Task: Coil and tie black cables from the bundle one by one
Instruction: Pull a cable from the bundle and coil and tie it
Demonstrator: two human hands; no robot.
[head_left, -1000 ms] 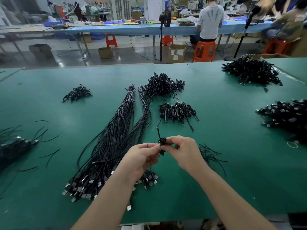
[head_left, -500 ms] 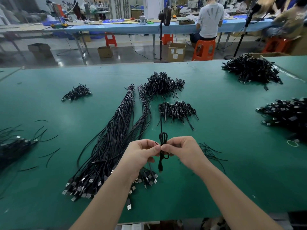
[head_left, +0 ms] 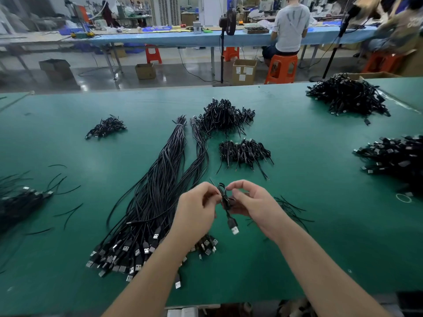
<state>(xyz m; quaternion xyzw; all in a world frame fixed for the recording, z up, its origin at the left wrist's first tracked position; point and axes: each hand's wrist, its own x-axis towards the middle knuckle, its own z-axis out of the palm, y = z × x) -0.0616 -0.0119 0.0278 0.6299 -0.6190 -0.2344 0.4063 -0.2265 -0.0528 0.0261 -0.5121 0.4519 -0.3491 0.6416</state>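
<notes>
Black cable (head_left: 225,199) is coiled small, its USB plug (head_left: 233,226) dangling below. Left hand (head_left: 196,209) and right hand (head_left: 254,202) pinch it, grip clamped, just right of the bundle (head_left: 155,191).

**Green bench strewn with black cable**

The green table (head_left: 297,259) carries a long bundle of uncoiled cables (head_left: 158,186) down its middle, plugs fanned toward the near edge. Heaps of tied coils (head_left: 225,116) (head_left: 243,151) lie beyond it, with more piles far right (head_left: 346,98) and left (head_left: 106,128). Loose tie wires (head_left: 68,211) are scattered about.
</notes>
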